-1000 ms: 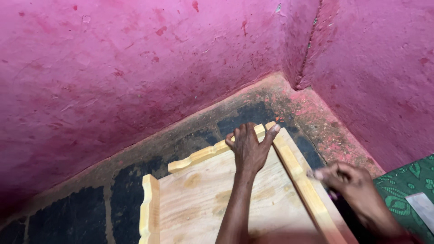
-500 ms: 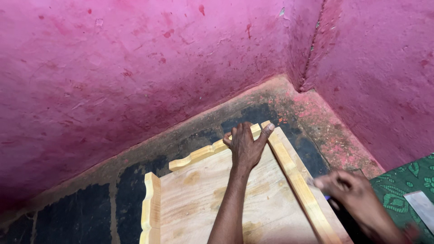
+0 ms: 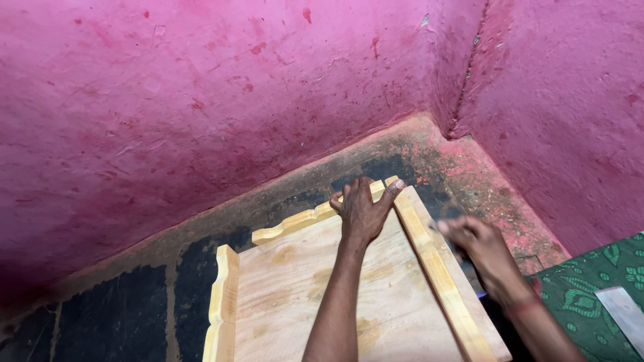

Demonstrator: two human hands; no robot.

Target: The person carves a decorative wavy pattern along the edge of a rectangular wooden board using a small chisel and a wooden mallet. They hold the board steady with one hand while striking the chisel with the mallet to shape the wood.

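The wooden board [image 3: 322,295] lies flat on the floor [image 3: 121,315] in the corner of the pink walls [image 3: 201,100]. The left hand [image 3: 362,211] is spread open, pressing down its far corner — good, keep that weight firm so it doesn't slide. The right hand [image 3: 473,241] is blurred beside the raised side strip [image 3: 436,275] — I cannot tell what it grips

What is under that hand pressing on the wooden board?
The left hand lies flat on the wooden board, near its far trim strip. The wood right beneath the palm is covered, so unseen.
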